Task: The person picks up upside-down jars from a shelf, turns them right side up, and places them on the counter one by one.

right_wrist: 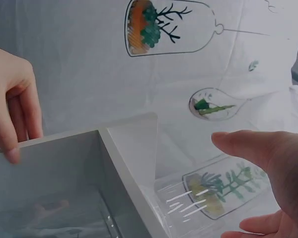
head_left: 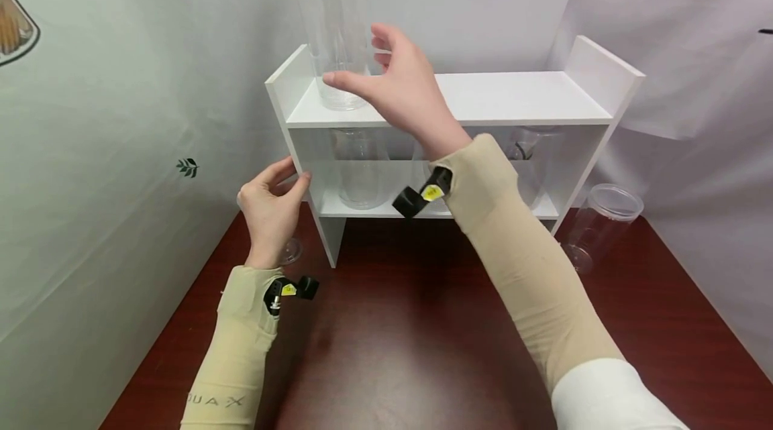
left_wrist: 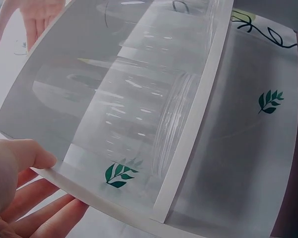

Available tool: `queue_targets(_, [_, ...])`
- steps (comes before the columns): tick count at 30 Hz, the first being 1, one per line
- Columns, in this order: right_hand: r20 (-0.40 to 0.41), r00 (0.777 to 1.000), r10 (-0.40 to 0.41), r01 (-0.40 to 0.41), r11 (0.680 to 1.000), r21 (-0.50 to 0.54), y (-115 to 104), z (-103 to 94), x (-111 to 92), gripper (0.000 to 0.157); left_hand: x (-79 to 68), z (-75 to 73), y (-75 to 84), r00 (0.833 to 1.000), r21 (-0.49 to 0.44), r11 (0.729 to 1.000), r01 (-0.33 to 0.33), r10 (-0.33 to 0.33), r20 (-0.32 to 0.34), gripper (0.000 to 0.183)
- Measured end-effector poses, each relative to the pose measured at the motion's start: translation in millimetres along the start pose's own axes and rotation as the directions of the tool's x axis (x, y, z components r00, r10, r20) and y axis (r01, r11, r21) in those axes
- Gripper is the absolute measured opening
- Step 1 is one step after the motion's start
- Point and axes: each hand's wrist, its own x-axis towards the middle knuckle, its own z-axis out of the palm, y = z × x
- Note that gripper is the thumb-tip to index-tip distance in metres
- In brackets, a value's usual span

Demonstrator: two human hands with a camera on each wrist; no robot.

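A small white two-tier shelf (head_left: pixel 501 96) stands on the dark red table. My left hand (head_left: pixel 272 212) pinches the front edge of its left side panel, thumb inside and fingers outside. A tall clear cylindrical jar (head_left: pixel 335 34) stands upright at the left end of the top tier. Beside it is my right hand (head_left: pixel 407 88), fingers and thumb spread around a gap. In the right wrist view, the thumb is apart from the clear jar (right_wrist: pixel 181 206), and nothing is gripped. Clear jars (head_left: pixel 361 178) also stand on the lower tier, one partly hidden behind the right arm.
Another clear lidded jar (head_left: pixel 604 219) is on the table right of the shelf, tilted in the view. A small clear round object (head_left: pixel 292 251) lies by the shelf's left foot. Pale printed cloth (head_left: pixel 121 115) hangs around the table. The shelf's side panels rise above the top tier.
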Motion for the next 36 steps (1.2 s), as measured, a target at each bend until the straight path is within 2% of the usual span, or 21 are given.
queue_targets(7, [-0.012, 1.0, 0.016, -0.017, 0.996, -0.084, -7, 13.6, 23, 0.107, 0.4, 0.4, -0.7, 1.0, 0.016, 1.0, -0.011, 0.011, -0.016, 0.032])
queue_targets(11, [-0.024, 0.999, 0.032, -0.034, 0.994, -0.108, -5, 19.9, 30, 0.105, -4.1, 0.1, 15.0, 1.0, 0.028, 1.0, -0.008, 0.009, -0.013, 0.031])
queue_targets(15, [-0.031, 0.999, 0.036, -0.038, 0.995, -0.088, -3, 22.6, 32, 0.097, -9.3, -0.9, 33.8, 1.0, 0.026, 1.0, -0.009, 0.009, -0.004, 0.03])
queue_targets(21, [-0.039, 0.999, 0.026, -0.028, 0.998, -0.061, -2, 18.5, 28, 0.092, -11.0, -2.7, 39.6, 1.0, 0.026, 1.0, -0.008, 0.008, -0.001, 0.029])
queue_targets(27, [-0.071, 0.997, 0.002, -0.002, 1.0, 0.0, -8, 4.8, 21, 0.092, -10.1, -2.9, 38.9, 1.0, 0.024, 0.999, -0.023, 0.023, 0.001, 0.029])
queue_targets(32, [-0.112, 0.992, -0.056, 0.061, 0.997, 0.042, -15, -8.6, 8, 0.09, -10.1, -2.8, 42.4, 1.0, 0.025, 1.0, -0.01, 0.01, -0.001, 0.029])
queue_targets(36, [-0.156, 0.982, -0.108, 0.117, 0.992, 0.053, -20, -19.0, -5, 0.088, -8.0, -2.1, 36.2, 1.0, 0.027, 1.0, -0.01, 0.01, -0.003, 0.029])
